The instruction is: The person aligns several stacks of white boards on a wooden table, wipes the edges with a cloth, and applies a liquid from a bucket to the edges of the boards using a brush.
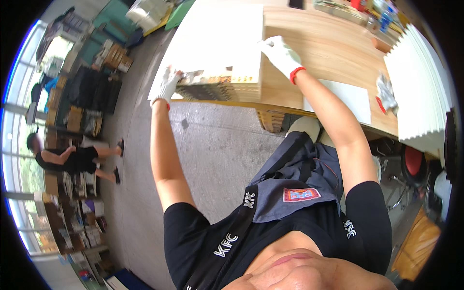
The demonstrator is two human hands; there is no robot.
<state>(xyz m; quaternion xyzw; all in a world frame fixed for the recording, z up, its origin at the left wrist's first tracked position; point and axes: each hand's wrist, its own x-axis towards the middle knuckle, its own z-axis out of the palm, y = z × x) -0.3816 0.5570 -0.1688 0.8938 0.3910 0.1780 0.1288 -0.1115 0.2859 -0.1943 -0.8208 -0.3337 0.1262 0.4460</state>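
Note:
A large white sheet (217, 38) lies over a thick stack of printed sheets (222, 91) at the table's near left edge; a strip of coloured print shows along the front. My left hand (166, 86), in a white glove with the fingertips partly bare, is closed at the stack's near left corner, by the sheet's edge. My right hand (282, 55), in a white glove with a red cuff, pinches at the sheet's right edge. The fingertips of both hands are small and washed out by the bright paper.
A tall pile of white pleated sheets (418, 87) stands at the table's right, beside a loose glove (385, 94) and a flat white paper (345, 99). Bottles (385, 20) stand at the far right. A person (70, 157) stands by cluttered shelves at left. A wooden pallet (269, 121) sits under the table.

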